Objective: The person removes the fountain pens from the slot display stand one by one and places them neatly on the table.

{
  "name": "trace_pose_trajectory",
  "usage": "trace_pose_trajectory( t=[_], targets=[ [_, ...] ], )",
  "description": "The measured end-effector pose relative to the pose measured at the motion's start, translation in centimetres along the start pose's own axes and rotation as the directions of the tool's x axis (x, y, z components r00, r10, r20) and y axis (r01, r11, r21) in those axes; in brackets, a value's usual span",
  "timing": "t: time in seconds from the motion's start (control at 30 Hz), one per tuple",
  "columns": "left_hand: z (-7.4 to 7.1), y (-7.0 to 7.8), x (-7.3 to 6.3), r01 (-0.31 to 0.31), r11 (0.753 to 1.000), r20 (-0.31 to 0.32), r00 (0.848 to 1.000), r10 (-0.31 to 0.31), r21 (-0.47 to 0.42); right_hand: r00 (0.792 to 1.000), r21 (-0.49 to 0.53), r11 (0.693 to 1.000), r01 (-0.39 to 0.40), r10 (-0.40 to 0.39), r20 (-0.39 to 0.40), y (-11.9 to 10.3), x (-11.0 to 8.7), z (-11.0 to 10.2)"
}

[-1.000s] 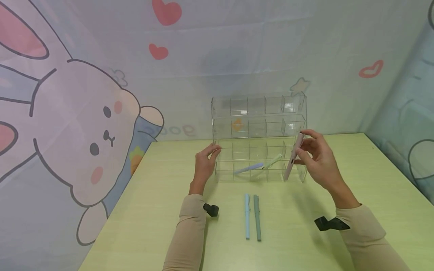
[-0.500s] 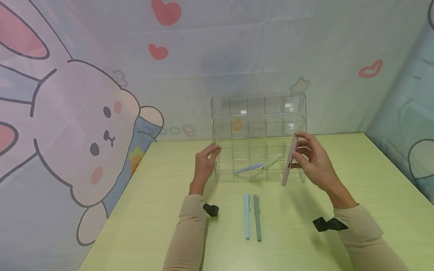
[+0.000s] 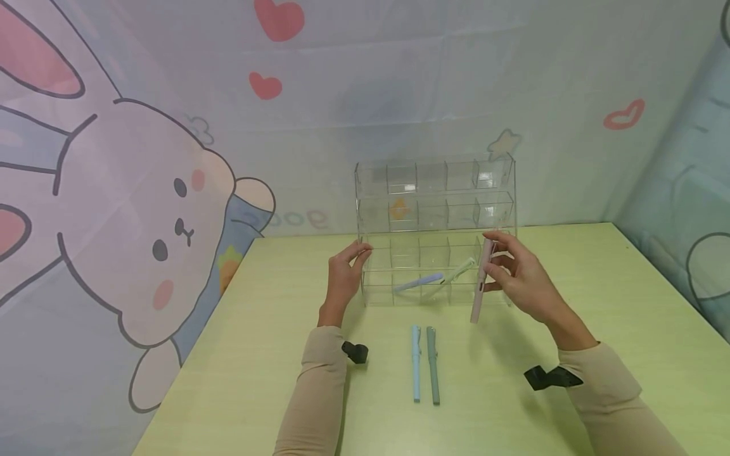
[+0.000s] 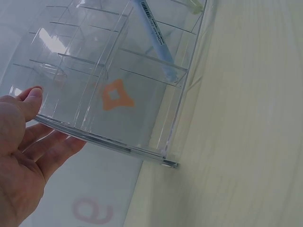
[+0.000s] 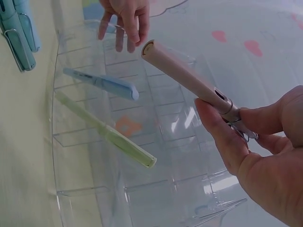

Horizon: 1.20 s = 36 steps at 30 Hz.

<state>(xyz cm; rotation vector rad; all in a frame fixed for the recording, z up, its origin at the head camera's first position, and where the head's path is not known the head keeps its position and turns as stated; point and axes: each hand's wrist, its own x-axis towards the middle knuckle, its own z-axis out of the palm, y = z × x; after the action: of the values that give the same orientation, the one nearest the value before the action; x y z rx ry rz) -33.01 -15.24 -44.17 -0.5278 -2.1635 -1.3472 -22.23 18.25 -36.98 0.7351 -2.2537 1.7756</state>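
A clear tiered acrylic rack (image 3: pixel 433 256) with several compartments stands on the table. Its left side panel is pinched by my left hand (image 3: pixel 343 278), thumb on one face and fingers on the other, as the left wrist view shows. My right hand (image 3: pixel 521 278) holds a pink pen (image 3: pixel 481 285) between thumb and fingers, steeply tilted in front of the rack's lower right part. The pen's clip (image 5: pixel 238 130) lies near the fingertips in the right wrist view. Leaning in the bottom row are a lavender-blue pen (image 3: pixel 419 282) and a light green pen (image 3: pixel 458 272).
On the table (image 3: pixel 239 380) in front of the rack, a light blue pen (image 3: pixel 416 364) and a dark green pen (image 3: pixel 433 366) lie side by side, clips toward the rack. A printed cloth (image 3: pixel 445 76) hangs close behind the rack.
My right hand has moved left and slightly toward me with the pink pen, whose lower end now sits lower and in front of the rack; the pen is more upright. My left hand has stayed put.
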Motion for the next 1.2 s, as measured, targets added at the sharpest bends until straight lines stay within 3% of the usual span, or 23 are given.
trace_pose_trajectory(
  t=[0.3,0.77,0.97,1.2],
  targets=[
    [0.0,0.1,0.1,-0.018,1.000,-0.011,1.000,0.018,0.002,0.993,0.035,0.996,-0.086,0.083,0.079,0.2,-0.1,0.6],
    [-0.1,0.2,0.1,0.001,1.000,-0.007,1.000,-0.001,-0.005,0.946,0.017,0.973,-0.232,0.221,0.237,0.9,-0.1,1.4],
    [-0.1,0.2,0.0,0.004,1.000,-0.008,1.000,-0.004,-0.005,0.904,-0.015,0.956,-0.292,0.281,0.322,1.3,-0.4,1.9],
    [-0.1,0.2,0.0,0.006,1.000,-0.004,1.000,-0.006,0.003,0.846,-0.031,0.917,-0.397,0.379,0.374,1.8,-0.7,2.4]
  ],
)
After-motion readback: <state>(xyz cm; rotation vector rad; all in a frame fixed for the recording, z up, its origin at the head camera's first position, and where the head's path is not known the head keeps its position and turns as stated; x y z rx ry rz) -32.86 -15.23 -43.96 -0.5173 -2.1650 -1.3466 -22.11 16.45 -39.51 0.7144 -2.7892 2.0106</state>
